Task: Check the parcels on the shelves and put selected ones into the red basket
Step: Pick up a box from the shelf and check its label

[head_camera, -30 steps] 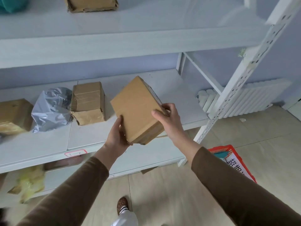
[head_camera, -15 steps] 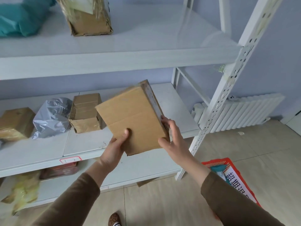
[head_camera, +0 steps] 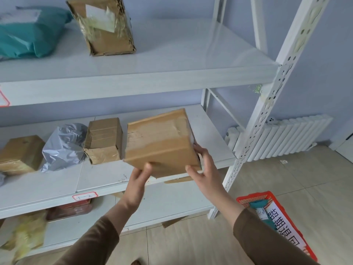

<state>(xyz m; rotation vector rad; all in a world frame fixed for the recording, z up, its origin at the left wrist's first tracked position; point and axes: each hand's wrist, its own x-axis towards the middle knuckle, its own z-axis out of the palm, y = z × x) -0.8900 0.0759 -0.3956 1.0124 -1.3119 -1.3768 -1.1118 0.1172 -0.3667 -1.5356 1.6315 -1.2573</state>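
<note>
both hands hold a cardboard parcel (head_camera: 160,142) tilted above the middle shelf (head_camera: 99,180): the left hand (head_camera: 137,183) grips its lower corner, the right hand (head_camera: 205,167) clasps its right edge with curled fingers. the red basket (head_camera: 254,198) on the floor at right holds a teal packet (head_camera: 260,206) and a white printed sign (head_camera: 284,228).

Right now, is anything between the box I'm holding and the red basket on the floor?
Nothing visible blocks it. The cardboard box is held by both hands in front of the middle shelf; the red basket sits lower right on the floor, past the white shelf upright, with open floor before it.
</note>
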